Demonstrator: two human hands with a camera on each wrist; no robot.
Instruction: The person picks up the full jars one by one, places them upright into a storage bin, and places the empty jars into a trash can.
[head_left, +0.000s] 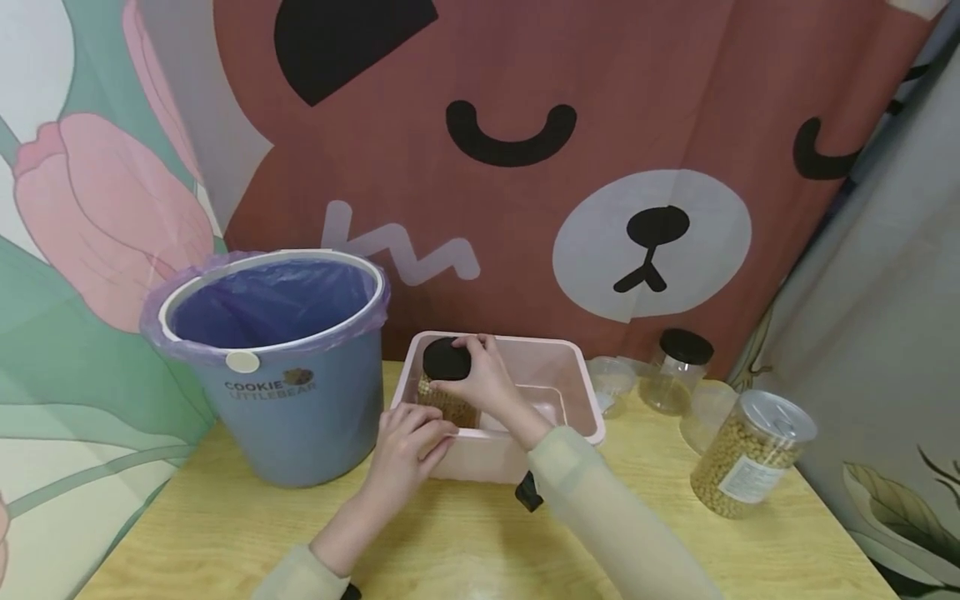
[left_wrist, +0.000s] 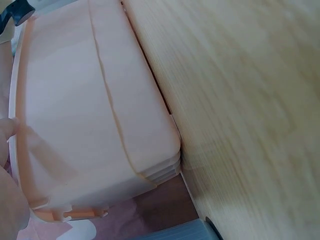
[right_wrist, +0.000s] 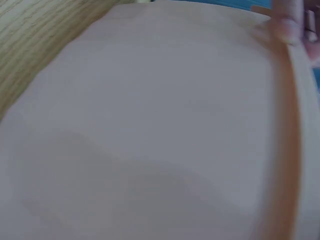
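Observation:
A pink plastic bin (head_left: 592, 400) stands on the table. My right hand (head_left: 487, 379) reaches down into it and grips a clear jar (head_left: 450, 408) by its black lid (head_left: 447, 358). Golden-brown grains or beans show through the jar's wall, and the jar stands upright at the bin's left end. My left hand (head_left: 408, 437) grips the bin's front rim near the left corner, fingers over the edge and thumb outside. In the left wrist view, fingertips (left_wrist: 9, 127) touch that rim. The right wrist view is filled by the bin's outer wall (right_wrist: 150, 110), so the jar is hidden there.
A blue bucket (head_left: 315, 433) with a purple liner stands left of the bin. To the right are a jar of yellow beans (head_left: 742, 450), a black-lidded clear jar (head_left: 675, 375) and clear lids or cups (head_left: 611, 379). A printed curtain (head_left: 510, 250) hangs behind the table (head_left: 465, 542).

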